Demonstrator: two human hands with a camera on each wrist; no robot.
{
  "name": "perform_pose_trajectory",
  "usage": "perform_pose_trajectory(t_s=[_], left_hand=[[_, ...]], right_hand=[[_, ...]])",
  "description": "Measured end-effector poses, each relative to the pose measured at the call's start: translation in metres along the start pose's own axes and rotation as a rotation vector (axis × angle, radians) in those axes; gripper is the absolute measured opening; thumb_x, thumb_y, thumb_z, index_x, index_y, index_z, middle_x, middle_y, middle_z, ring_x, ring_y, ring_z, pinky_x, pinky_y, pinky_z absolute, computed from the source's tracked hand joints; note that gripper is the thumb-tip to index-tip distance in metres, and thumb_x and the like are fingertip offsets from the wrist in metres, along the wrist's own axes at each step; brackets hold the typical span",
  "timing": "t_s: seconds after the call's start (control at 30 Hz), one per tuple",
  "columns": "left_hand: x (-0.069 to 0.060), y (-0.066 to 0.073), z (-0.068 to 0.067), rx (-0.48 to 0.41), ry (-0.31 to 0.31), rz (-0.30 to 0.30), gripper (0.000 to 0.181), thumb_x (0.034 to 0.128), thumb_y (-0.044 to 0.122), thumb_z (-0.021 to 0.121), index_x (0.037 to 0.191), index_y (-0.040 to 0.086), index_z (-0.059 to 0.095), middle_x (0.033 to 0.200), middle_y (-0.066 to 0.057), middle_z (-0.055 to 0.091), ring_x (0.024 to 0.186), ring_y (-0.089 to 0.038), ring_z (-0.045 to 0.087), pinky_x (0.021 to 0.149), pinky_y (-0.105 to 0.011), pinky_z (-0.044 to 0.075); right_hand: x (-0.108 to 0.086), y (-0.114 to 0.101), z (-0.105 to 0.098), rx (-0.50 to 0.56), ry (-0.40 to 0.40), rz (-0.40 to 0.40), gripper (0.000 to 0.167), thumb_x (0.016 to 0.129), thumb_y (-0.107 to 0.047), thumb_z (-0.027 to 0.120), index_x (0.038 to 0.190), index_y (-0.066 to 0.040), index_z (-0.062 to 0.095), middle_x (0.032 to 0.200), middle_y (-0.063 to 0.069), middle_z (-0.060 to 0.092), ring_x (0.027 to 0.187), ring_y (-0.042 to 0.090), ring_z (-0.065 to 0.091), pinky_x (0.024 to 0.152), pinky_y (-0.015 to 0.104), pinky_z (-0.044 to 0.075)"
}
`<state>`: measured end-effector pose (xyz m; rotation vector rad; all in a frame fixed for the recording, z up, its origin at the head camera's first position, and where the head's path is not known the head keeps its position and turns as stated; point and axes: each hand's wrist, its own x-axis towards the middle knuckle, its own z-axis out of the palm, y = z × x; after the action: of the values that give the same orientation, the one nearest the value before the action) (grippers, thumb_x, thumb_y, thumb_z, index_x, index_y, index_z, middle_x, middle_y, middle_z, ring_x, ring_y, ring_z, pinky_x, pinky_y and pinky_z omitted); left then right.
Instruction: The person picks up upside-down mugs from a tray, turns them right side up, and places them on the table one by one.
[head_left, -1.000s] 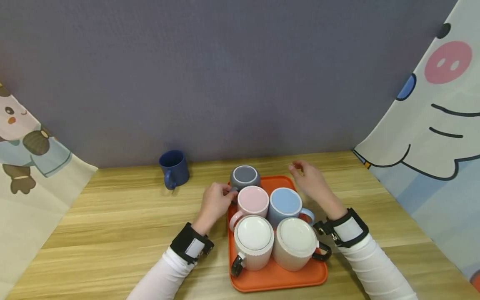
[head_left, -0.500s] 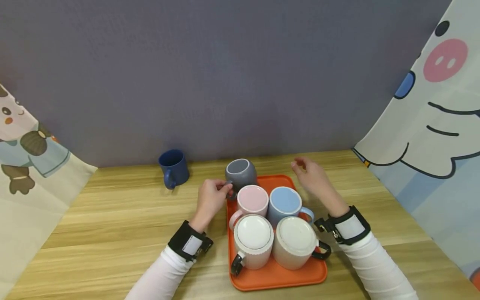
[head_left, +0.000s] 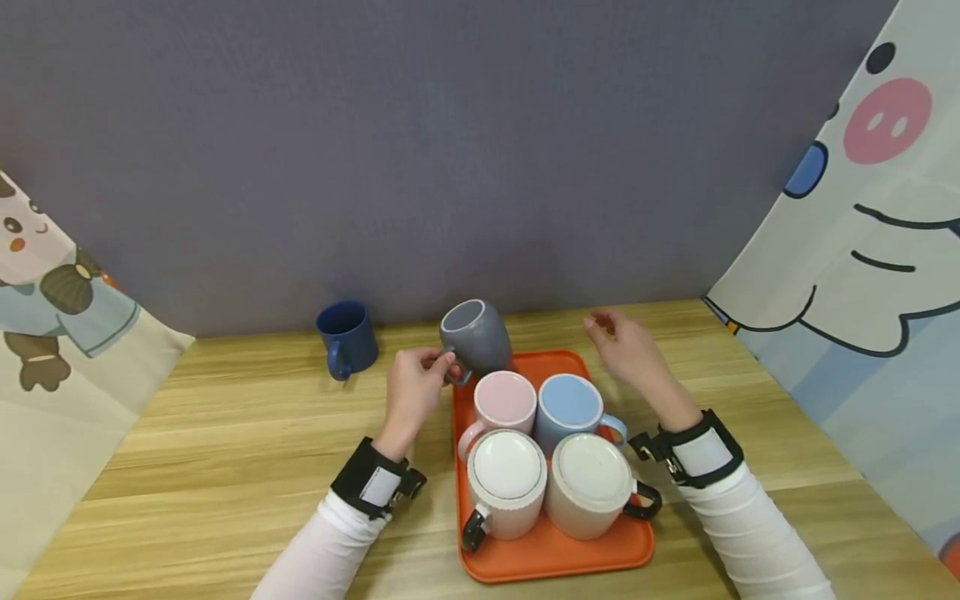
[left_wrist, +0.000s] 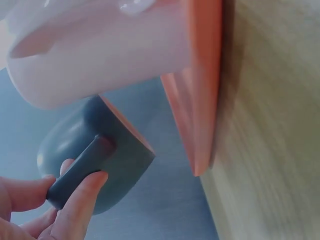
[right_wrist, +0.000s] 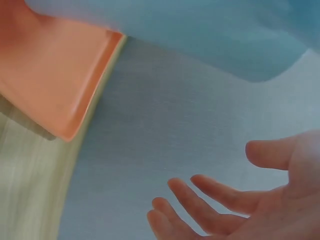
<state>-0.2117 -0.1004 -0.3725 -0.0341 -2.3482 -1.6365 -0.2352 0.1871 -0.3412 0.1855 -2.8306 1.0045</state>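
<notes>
My left hand (head_left: 416, 385) pinches the handle of a grey mug (head_left: 486, 337), which is tilted over the far left corner of the orange tray (head_left: 558, 567). In the left wrist view the thumb and fingers hold the grey mug's handle (left_wrist: 80, 172), and the mug (left_wrist: 122, 172) hangs clear of the tray (left_wrist: 200, 100). Beside it a pink mug (head_left: 506, 397) stands upside down. My right hand (head_left: 630, 354) is held beyond the tray's right side with nothing in it, its fingers (right_wrist: 200, 200) relaxed, near an upside-down light blue mug (head_left: 572, 402).
Two white mugs with black handles, one on the left (head_left: 507, 475) and one on the right (head_left: 592, 479), stand upside down at the tray's near end. A dark blue mug (head_left: 348, 337) stands upright on the wooden table (head_left: 247, 467), near the grey wall (head_left: 450, 167).
My left hand has moved left and slightly away with the grey mug, which has gone from upside down to tilted, its mouth now showing. My right hand has barely shifted.
</notes>
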Motion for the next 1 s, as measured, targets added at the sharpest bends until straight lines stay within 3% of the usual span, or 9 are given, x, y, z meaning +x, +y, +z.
perform_pose_trajectory(t_s=[0.13,0.3,1.0], left_hand=[[0.004,0.002,-0.001,-0.088,0.024,0.021,0.014,0.0876,0.006,0.065,0.09,-0.006,0.072,0.076,-0.022,0.07,0.069,-0.031,0.07,0.064,-0.036,0.058],[0.008,0.008,-0.002,-0.184,0.06,0.041,0.014,0.0873,0.003,0.065,0.092,-0.009,0.07,0.078,-0.025,0.069,0.071,-0.033,0.07,0.063,-0.035,0.058],[0.018,0.04,-0.004,-0.346,0.149,0.1,0.016,0.0897,0.006,0.063,0.092,-0.008,0.07,0.08,-0.025,0.07,0.072,-0.03,0.07,0.064,-0.035,0.058]], right_hand=[[-0.001,-0.003,-0.003,0.016,0.003,-0.012,0.051,0.102,-0.034,0.04,0.134,0.005,0.045,0.129,0.029,0.052,0.12,0.045,0.047,0.099,0.055,0.039],[-0.001,-0.008,-0.007,0.029,0.008,-0.024,0.051,0.102,-0.034,0.04,0.134,0.004,0.044,0.129,0.028,0.052,0.12,0.044,0.048,0.099,0.055,0.04],[-0.007,-0.029,-0.02,0.089,0.025,-0.036,0.053,0.101,-0.039,0.041,0.137,0.0,0.043,0.133,0.024,0.051,0.124,0.041,0.047,0.103,0.054,0.037]])
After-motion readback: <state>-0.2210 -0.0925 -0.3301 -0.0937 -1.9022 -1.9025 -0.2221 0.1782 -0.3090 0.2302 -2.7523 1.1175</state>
